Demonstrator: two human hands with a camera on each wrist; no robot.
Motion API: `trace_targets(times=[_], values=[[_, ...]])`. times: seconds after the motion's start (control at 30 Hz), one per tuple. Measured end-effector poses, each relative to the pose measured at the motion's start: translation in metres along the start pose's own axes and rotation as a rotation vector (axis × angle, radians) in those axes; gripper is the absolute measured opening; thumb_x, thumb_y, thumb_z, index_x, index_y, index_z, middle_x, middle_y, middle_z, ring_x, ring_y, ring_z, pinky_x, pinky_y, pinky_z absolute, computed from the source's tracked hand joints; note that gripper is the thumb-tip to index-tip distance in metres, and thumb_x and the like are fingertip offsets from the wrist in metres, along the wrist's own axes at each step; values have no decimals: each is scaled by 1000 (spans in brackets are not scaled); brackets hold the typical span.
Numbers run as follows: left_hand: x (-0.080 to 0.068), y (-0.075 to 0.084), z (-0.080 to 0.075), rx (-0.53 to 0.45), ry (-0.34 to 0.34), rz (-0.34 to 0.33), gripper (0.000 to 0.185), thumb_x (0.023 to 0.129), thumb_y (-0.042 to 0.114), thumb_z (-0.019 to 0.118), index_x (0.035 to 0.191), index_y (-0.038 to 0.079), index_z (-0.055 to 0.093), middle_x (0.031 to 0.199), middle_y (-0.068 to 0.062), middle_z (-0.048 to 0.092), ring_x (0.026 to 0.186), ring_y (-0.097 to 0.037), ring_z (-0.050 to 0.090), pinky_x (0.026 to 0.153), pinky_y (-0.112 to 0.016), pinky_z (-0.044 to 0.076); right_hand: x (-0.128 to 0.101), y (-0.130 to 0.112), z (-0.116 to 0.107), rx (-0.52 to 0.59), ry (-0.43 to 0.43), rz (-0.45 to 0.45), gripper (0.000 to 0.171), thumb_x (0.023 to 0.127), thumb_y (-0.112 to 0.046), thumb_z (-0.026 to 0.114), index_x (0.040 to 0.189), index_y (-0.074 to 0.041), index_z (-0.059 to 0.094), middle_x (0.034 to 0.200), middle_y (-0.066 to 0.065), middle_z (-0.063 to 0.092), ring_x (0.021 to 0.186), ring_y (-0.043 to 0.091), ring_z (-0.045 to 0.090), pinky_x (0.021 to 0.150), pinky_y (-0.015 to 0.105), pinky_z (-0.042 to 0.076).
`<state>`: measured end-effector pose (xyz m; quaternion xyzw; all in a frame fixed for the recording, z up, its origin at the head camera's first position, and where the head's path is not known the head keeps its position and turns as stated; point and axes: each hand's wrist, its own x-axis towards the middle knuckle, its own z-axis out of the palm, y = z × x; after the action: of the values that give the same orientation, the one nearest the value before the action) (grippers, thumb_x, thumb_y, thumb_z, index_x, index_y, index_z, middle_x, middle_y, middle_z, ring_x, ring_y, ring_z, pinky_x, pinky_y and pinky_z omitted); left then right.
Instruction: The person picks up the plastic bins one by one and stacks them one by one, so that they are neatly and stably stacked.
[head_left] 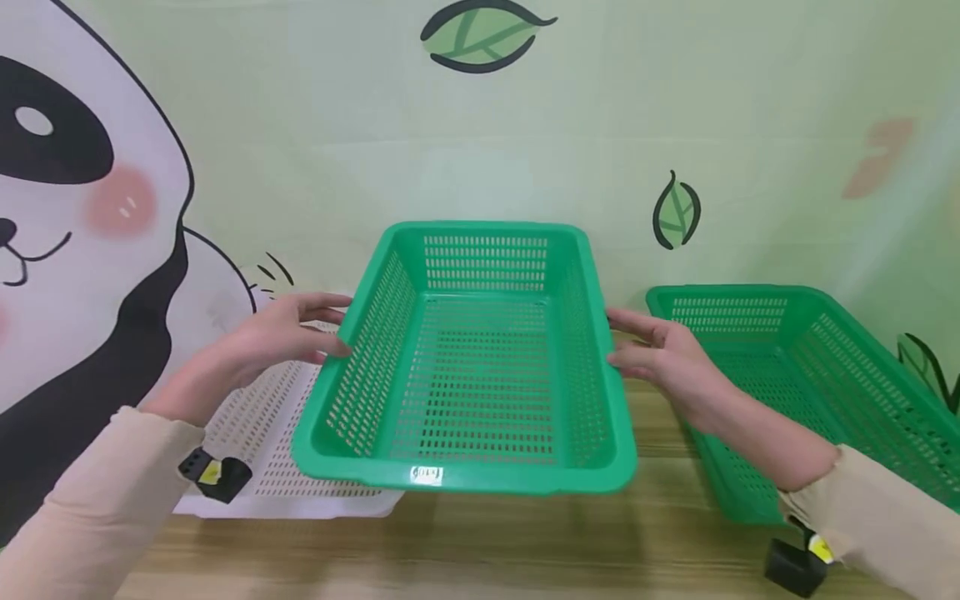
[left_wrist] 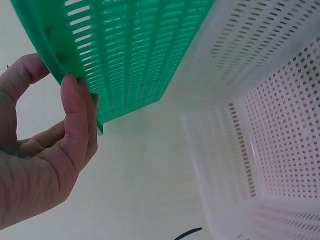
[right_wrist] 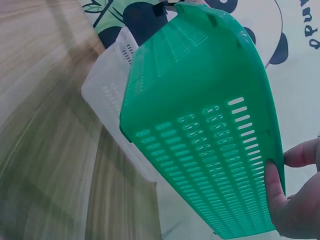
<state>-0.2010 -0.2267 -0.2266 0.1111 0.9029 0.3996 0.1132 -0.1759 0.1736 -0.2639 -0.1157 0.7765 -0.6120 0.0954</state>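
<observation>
A green slotted plastic basket [head_left: 465, 479] hangs empty above the wooden table [head_left: 487, 550], tilted slightly toward me. My left hand [head_left: 339, 329] grips its left rim, thumb and fingers pinching the edge [left_wrist: 52, 75]. My right hand [head_left: 615, 337] grips the right rim the same way [right_wrist: 286, 162]. The wrist views show the basket's underside [left_wrist: 130, 50] [right_wrist: 200, 125] lifted off the table. A white slotted basket [head_left: 277, 425] sits on the table below and to the left, partly hidden by the green one.
A second green basket [head_left: 825, 367] stands on the table at the right, close to my right forearm. A panda-and-leaf backdrop [head_left: 90, 208] rises right behind the baskets. Bare wood shows along the front edge.
</observation>
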Motion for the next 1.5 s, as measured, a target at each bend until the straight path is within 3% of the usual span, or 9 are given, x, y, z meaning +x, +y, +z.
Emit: trace_targets(times=[0.13, 0.6, 0.87, 1.1, 1.5], values=[[-5, -4, -6, 12, 0, 10, 71, 77, 14, 66, 138, 2, 32, 131, -21, 44, 107, -32, 53, 79, -38, 51, 0, 2, 8, 42, -8, -24, 63, 86, -6, 54, 143, -4, 25, 143, 14, 32, 92, 3, 58, 83, 22, 47], [-12, -18, -33, 106, 30, -26, 72, 81, 13, 60, 142, 2, 24, 135, -25, 38, 111, -37, 50, 82, -43, 49, 8, -6, 39, 185, -35, -89, 63, 85, 0, 55, 142, -4, 28, 138, 15, 39, 89, 7, 63, 80, 28, 51], [-11, -29, -40, 142, 48, -7, 71, 81, 10, 57, 142, 0, 22, 134, -26, 38, 110, -36, 50, 80, -40, 48, 18, -4, 54, 206, -14, -92, 60, 85, 0, 56, 140, -6, 33, 114, 21, 58, 89, 10, 63, 82, 33, 50], [-14, -36, -50, 174, 61, -8, 69, 83, 10, 55, 142, 0, 21, 134, -26, 37, 109, -37, 48, 84, -47, 46, 25, -6, 70, 239, -12, -121, 61, 84, 2, 56, 140, -5, 33, 116, 24, 55, 88, 11, 61, 83, 36, 50], [-24, -52, -69, 266, 93, -37, 70, 84, 14, 57, 143, 1, 21, 136, -28, 35, 110, -43, 48, 87, -60, 39, 35, -12, 95, 290, -26, -158, 63, 82, 8, 55, 140, -3, 32, 129, 18, 46, 84, 12, 59, 83, 36, 50]])
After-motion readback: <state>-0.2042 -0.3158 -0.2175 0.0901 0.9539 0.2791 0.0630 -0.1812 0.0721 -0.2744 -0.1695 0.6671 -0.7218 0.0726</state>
